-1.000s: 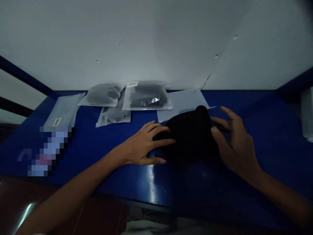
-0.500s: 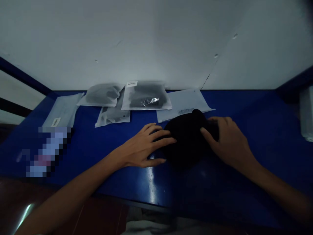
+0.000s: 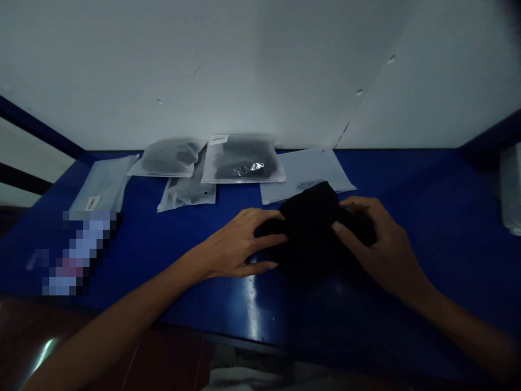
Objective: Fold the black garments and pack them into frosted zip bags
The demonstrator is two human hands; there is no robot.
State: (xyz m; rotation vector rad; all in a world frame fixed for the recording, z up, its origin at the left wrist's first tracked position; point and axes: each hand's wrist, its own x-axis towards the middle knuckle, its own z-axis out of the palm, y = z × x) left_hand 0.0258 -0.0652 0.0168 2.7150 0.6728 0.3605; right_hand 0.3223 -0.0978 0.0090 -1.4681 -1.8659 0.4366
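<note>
A bundle of black cloth (image 3: 311,233) lies on the blue table between my hands; its exact kind is too dark to tell. My left hand (image 3: 248,241) is spread at its left side, fingertips touching the cloth and the thumb stretched out low. On the right, my right hand (image 3: 376,241) grips the cloth with the thumb in front and the fingers behind, partly hidden. Behind the bundle lies a flat frosted zip bag (image 3: 307,168) with small print, its near edge partly covered by the cloth.
Frosted bags with dark contents, one (image 3: 244,160) labelled and another (image 3: 166,157) beside it, lie along the white wall (image 3: 260,70). Farther left are a flat labelled bag (image 3: 103,182) and a blurred-out object (image 3: 81,252). Clear plastic (image 3: 510,187) stands at the right edge.
The black cloth has changed shape, its top now more angular and its right end pulled slightly rightward by my right hand. My left hand has hardly moved.
</note>
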